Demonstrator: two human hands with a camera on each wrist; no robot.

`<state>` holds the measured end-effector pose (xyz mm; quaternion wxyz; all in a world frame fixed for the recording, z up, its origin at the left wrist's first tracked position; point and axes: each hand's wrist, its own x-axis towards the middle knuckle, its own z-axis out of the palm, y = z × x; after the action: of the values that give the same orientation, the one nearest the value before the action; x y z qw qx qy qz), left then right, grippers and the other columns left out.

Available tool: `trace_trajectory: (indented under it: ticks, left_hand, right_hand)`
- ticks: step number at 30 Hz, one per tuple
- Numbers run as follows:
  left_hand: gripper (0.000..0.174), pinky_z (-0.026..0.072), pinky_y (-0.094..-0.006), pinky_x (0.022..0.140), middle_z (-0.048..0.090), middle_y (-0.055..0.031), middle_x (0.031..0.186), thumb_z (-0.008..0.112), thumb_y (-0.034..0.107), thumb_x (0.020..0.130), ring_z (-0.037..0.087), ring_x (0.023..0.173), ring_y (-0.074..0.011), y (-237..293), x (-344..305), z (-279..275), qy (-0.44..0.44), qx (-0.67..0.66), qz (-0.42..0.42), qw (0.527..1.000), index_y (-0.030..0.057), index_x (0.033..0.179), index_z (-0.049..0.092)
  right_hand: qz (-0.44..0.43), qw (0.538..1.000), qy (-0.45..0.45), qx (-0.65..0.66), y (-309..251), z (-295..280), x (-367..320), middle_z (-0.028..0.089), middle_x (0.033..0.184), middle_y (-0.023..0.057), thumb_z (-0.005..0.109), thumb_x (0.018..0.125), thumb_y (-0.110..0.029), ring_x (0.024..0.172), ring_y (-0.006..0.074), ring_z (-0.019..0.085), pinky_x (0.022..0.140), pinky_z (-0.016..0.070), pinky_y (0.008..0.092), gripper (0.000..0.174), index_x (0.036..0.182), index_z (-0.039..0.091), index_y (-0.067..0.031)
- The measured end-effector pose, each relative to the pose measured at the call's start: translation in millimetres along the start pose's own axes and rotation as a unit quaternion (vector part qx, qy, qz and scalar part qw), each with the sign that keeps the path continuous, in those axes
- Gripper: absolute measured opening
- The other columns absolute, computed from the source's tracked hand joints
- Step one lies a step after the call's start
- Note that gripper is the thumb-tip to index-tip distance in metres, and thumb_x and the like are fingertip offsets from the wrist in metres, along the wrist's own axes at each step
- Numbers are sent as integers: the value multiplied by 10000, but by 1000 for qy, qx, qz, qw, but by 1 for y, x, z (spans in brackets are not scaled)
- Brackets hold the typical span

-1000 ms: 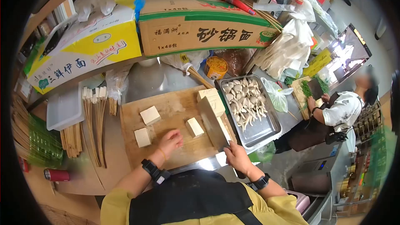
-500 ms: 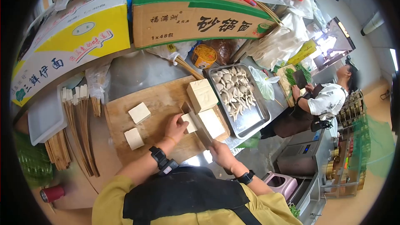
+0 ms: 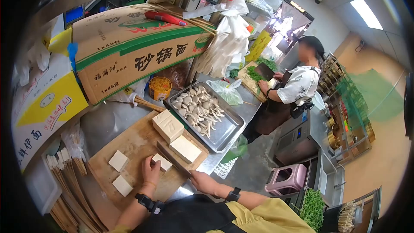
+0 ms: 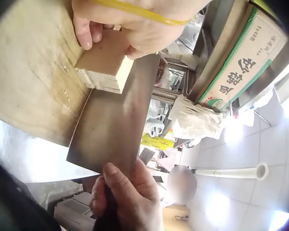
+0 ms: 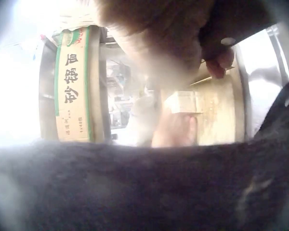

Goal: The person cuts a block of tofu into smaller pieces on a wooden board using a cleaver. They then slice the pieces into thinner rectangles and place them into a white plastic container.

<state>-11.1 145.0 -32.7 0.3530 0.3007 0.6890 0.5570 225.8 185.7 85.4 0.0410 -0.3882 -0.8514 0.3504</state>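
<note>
My left hand [image 3: 151,172] holds a small block of tofu [image 3: 162,162] on the wooden cutting board [image 3: 140,140], its fingers and thumb on opposite sides in the left wrist view. A cleaver [image 4: 113,120] is gripped by its dark handle in my right hand [image 3: 206,183]. The broad blade stands on edge right beside the held tofu, between it and a larger tofu slab [image 3: 185,149]. Behind that slab sits a thick tofu block [image 3: 168,126]. Two more tofu pieces, one farther back [image 3: 118,161] and one nearer [image 3: 123,185], lie left of my left hand.
A metal tray [image 3: 233,131] of mushrooms [image 3: 198,108] flanks the board's right side. Bundled skewers [image 3: 71,185] lie to the left. Cardboard boxes [image 3: 142,51] stand on the shelf behind. Farther right, another person [image 3: 297,82] works over chopped greens [image 3: 254,73].
My left hand has come from apart to holding the small tofu block. The cleaver has moved left from beside the larger tofu to that block. The head view has turned right.
</note>
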Motion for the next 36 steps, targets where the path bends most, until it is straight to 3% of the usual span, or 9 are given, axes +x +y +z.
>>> trace_trajectory:
  ticks: [12,16,20,23,24,27,29,31,36]
  left_hand:
    - [574,482,-302,842,470,-135,1196,722,165,825,527,996,-209,-11,-10,-6,5,-27,36,999,12,1306,449]
    - [619,501,-283,755,509,-70,1123,741,138,788,535,896,-139,19,-28,-42,-155,-144,-149,966,41,1322,441]
    - [481,502,-286,796,546,-92,1231,707,136,819,609,901,-164,53,-76,-92,-241,143,38,959,38,1246,508]
    - [391,505,-281,786,599,-66,1088,690,145,854,614,886,-156,36,-82,-95,-373,43,-44,926,32,1196,539]
    - [346,504,-259,747,596,-30,935,666,162,890,599,848,-137,45,-82,-87,-349,-41,-98,931,52,1190,531]
    - [337,489,-247,742,557,-10,910,641,171,912,574,828,-116,29,-53,-65,-187,-159,-146,958,71,1208,513]
    - [334,477,-238,729,537,-7,933,626,187,927,555,835,-102,30,-43,-42,-59,-247,-142,957,77,1216,497]
    - [465,463,-227,706,513,9,944,658,215,911,520,809,-82,35,-36,-30,-52,-236,-121,963,69,1307,466]
    - [535,495,-242,674,547,-40,919,730,202,838,557,783,-104,8,-17,-9,8,-105,-37,994,3,1284,512]
  right_hand:
    - [-41,999,-10,-27,-15,1,8,621,838,263,487,914,-141,818,445,610,717,494,492,215,1066,472,11]
    - [-27,998,-61,-9,-17,-11,10,619,766,210,469,930,-147,673,372,631,626,509,434,200,1056,467,9]
    - [40,986,-76,140,-15,-36,6,573,684,98,472,972,-170,575,178,597,560,498,327,232,1127,475,3]
    - [78,956,-107,261,-34,-74,-19,563,678,50,482,978,-161,566,117,568,550,487,281,280,1204,456,3]
    - [56,948,-112,293,-35,-81,-28,562,676,39,485,978,-157,566,108,561,547,483,272,297,1225,445,4]
    - [93,921,-92,368,-46,-91,-48,543,619,22,479,976,-135,540,111,550,528,472,272,320,1253,403,6]
    - [88,970,-74,213,-44,-87,-47,543,604,34,474,980,-136,513,121,551,501,469,284,264,1196,429,8]
    - [102,967,-51,229,-57,-86,-45,548,602,64,499,967,-137,501,148,588,494,478,290,122,986,493,-16]
    - [45,982,-47,175,-50,-66,-30,544,578,49,492,963,-77,488,131,567,476,461,280,129,1071,505,-7]
